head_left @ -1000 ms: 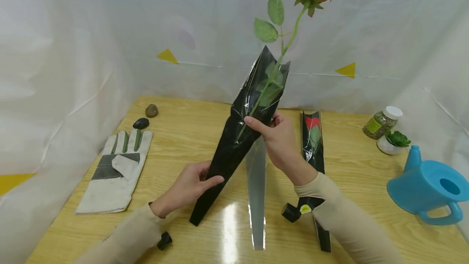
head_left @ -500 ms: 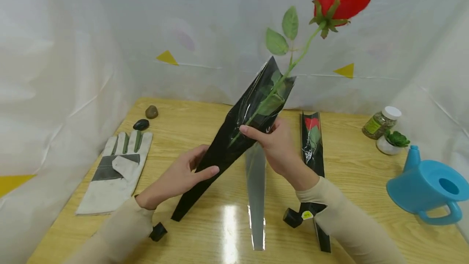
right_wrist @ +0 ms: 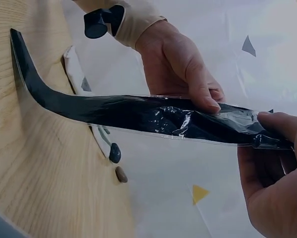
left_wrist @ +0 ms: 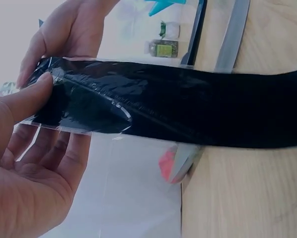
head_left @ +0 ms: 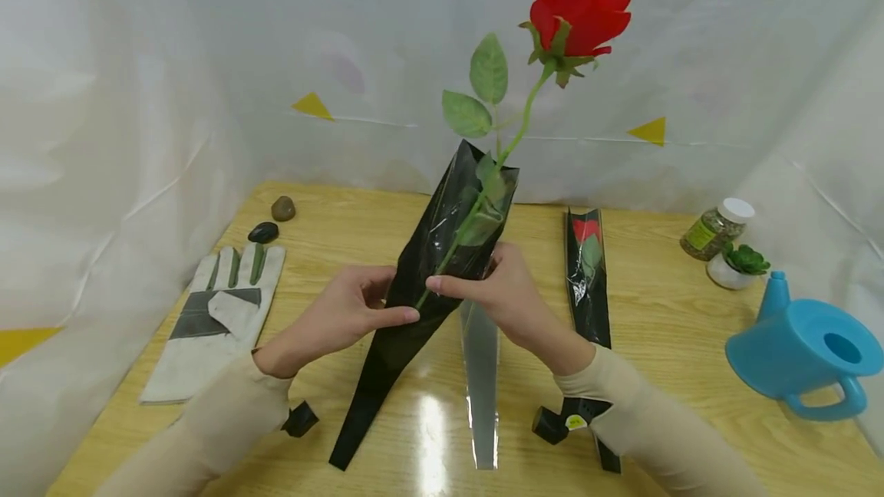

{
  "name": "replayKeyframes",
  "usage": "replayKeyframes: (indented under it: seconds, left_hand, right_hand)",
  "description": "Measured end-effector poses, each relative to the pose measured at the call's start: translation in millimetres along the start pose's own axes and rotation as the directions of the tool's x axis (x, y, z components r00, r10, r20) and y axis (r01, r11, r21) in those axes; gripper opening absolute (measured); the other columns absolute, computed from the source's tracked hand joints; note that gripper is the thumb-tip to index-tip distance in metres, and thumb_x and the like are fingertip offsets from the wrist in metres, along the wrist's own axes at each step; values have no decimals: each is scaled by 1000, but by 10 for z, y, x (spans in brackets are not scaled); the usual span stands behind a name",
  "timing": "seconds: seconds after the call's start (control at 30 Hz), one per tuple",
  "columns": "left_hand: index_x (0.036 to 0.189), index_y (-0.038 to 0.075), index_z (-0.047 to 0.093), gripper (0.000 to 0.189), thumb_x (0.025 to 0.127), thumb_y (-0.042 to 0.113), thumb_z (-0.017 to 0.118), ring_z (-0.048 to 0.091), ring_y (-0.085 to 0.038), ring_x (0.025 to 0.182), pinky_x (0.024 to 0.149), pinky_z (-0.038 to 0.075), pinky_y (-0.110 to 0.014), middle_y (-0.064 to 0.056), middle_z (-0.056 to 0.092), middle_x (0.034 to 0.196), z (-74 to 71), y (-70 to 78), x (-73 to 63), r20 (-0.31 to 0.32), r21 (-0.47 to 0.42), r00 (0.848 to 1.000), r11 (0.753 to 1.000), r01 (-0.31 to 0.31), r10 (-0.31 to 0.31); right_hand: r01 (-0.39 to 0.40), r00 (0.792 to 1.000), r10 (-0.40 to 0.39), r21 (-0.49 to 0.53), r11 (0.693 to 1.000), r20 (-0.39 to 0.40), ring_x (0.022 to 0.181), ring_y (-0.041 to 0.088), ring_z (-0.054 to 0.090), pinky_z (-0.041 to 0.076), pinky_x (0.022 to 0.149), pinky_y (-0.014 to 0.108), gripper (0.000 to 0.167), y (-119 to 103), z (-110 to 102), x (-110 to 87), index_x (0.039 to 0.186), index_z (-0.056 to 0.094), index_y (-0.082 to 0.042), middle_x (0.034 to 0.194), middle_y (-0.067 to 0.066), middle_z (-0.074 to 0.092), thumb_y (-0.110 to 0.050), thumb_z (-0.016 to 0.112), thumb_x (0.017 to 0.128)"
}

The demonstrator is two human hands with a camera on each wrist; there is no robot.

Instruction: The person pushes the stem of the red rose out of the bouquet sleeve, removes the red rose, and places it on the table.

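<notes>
A red artificial rose (head_left: 580, 10) leans up and right out of a black, clear-fronted flower sleeve (head_left: 390, 355). Its flower head and upper leaves stand above the sleeve's mouth; the lower stem and some leaves show through the film. My left hand (head_left: 345, 313) grips the sleeve's left side around mid-length, thumb across the front. Slightly higher, my right hand (head_left: 511, 301) pinches the right side, thumb on the front near the stem. In the right wrist view, the sleeve's narrow lower part (right_wrist: 34, 87) bends, its tip at the table.
A grey flower sleeve (head_left: 481, 390) and a wrapped rose (head_left: 587, 267) lie at centre and right. A glove (head_left: 214, 328) and two stones (head_left: 283, 209) lie left. At right stand a blue watering can (head_left: 804, 347), a jar (head_left: 718, 228) and a potted succulent (head_left: 739, 265).
My left hand has moved up the sleeve, closer to my right hand. The rose and sleeve first tilted right, then came lower and left, more upright. The flower head is now fully in view.
</notes>
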State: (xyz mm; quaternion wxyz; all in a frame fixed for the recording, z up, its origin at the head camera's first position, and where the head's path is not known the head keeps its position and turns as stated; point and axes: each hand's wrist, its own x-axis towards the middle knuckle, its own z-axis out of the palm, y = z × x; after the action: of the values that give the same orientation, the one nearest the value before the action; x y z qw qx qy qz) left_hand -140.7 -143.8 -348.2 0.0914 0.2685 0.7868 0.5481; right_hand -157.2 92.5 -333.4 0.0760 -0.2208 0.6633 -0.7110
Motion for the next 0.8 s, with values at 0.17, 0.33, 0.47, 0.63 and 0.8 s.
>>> replayKeyframes:
  seconds: [0.17,0.33,0.47,0.63,0.8]
  left_hand:
    - [133,13,61,42,92,16,73,68,-19,100,77,56,-38,-2,69,115,34,-19,-16,54,-92,998,996,13,-8]
    - [132,14,61,42,92,19,73,68,-18,97,77,56,-38,-1,68,112,48,-47,-51,70,-86,997,996,32,-26]
    - [132,14,61,42,92,18,73,67,-18,100,79,55,-37,-1,68,114,33,-76,-89,90,-91,996,995,35,-27]
    - [121,13,67,30,92,15,73,67,-19,99,78,55,-38,-1,69,110,-10,-115,-159,124,-92,991,994,55,-43]
    - [111,13,70,20,91,13,73,67,-19,99,78,55,-39,1,71,106,-43,-143,-187,159,-69,987,997,18,-7]
  right_hand:
    - [-11,1000,11,-33,999,12,106,28,64,52,88,41,38,42,24,-11,119,69,-7,113,11,70,-10,81,83]
    - [-56,998,57,-95,994,11,92,25,67,54,79,37,27,62,31,-23,105,74,-7,100,10,72,-16,84,82]
    - [-71,997,73,-65,995,18,96,26,66,53,83,39,35,34,-4,-7,114,69,-3,105,11,70,-15,81,84]
    - [16,988,6,138,990,-155,102,19,56,48,86,30,43,-155,-156,38,134,54,-3,116,7,59,-12,67,95]
    - [207,940,-130,223,953,-314,110,23,54,47,82,27,27,-351,-328,64,125,65,-4,122,9,60,-12,63,99]
